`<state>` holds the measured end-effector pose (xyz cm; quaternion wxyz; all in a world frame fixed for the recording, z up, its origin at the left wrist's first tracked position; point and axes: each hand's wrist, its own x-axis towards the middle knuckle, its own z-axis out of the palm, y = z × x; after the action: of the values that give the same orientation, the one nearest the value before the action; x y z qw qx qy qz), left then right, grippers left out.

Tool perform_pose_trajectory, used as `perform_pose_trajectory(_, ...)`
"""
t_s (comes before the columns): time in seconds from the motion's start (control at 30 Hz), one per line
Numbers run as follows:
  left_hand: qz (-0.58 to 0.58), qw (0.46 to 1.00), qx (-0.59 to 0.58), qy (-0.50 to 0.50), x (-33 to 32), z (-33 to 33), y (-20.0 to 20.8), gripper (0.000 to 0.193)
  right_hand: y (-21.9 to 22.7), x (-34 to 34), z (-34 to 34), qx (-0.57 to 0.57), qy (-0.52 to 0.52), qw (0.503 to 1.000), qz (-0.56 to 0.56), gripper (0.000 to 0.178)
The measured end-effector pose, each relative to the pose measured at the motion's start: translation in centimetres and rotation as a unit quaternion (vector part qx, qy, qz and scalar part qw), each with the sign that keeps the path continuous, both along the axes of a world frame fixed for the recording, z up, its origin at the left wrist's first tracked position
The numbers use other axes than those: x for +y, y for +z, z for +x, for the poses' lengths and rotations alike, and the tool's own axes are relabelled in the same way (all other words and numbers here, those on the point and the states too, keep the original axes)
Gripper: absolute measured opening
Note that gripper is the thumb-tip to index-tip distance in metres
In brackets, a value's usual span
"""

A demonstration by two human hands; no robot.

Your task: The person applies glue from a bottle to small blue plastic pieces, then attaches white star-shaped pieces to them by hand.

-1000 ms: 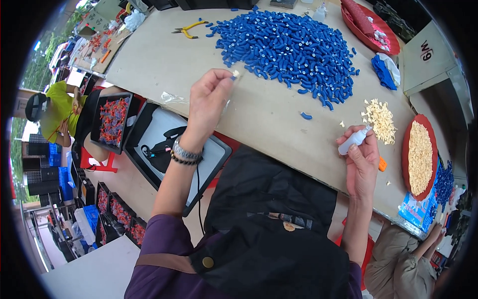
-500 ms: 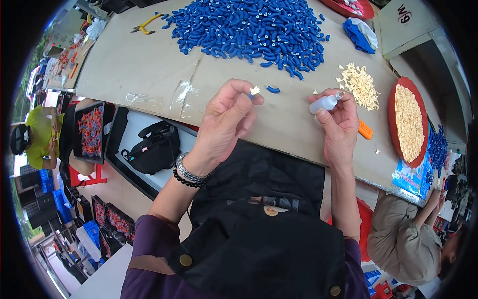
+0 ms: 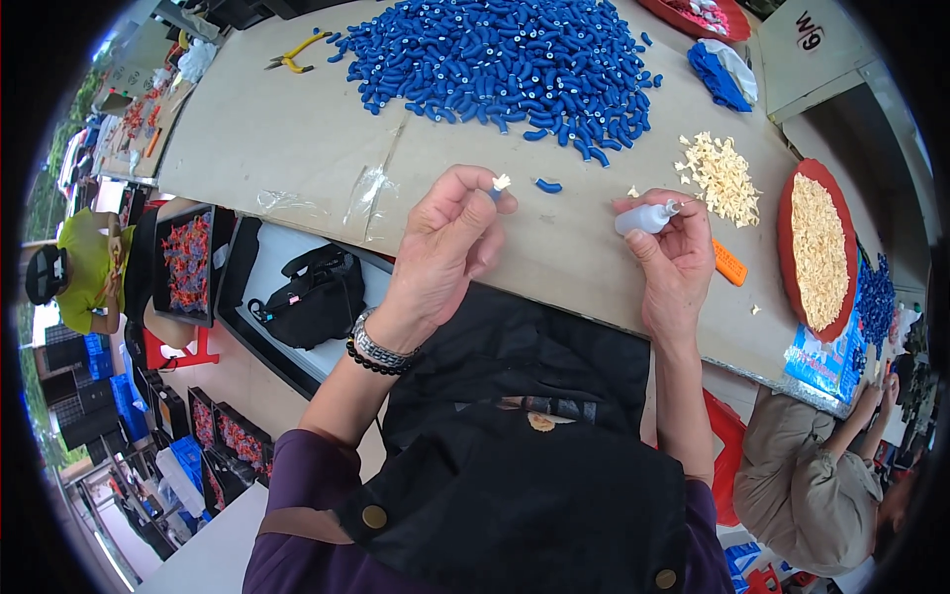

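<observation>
My left hand is raised over the table's near edge, with thumb and fingers pinching a short blue tube piece. A small cream-coloured piece sticks up from its end; the fingers hide most of the tube. Closed round a small translucent squeeze bottle, my right hand is to the right, the nozzle pointing right, away from the left hand. Between the hands, slightly farther off, a single curved blue tube piece lies on the table. Beyond it spreads a large heap of similar blue pieces.
A cream pile lies beyond my right hand, near an orange bar-shaped object. Farther right is a red bowl of cream pieces. Yellow-handled pliers lie far left. A black bag sits left below the table. People sit at both sides.
The bottle in my right hand has tipped to a more level position. My left hand has drifted slightly left with its piece. The whole view has shifted a little.
</observation>
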<state>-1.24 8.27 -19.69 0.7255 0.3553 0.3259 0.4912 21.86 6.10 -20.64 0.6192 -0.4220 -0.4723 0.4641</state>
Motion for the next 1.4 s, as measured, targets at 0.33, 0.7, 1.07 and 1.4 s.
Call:
perform_pose_trajectory(0.33, -0.021, 1.0, 0.005, 0.005, -0.1, 0.0, -0.1, 0.021, 0.0, 0.0, 0.0, -0.003, -0.005, 1.0, -0.009, 0.032)
perform_pose_trajectory(0.7, 0.019, 0.996, 0.074, 0.052, -0.1, 0.4, 0.4, 0.018, -0.3, -0.2, 0.3, 0.009, -0.02, 0.999, -0.036, 0.037)
perform_pose_trajectory(1.07, 0.371, 0.655, 0.631, 0.185, 4.4, -3.8, 0.1, 0.01, 1.1, 0.5, 0.1, 0.067, 0.001, 0.995, -0.075, 0.042)
perform_pose_trajectory(1.4, 0.341, 0.786, 0.483, 0.179, 0.7, 2.0, 1.7, 0.023, 3.3, 0.4, 0.4, 0.127, 0.068, 0.986, -0.084, 0.039)
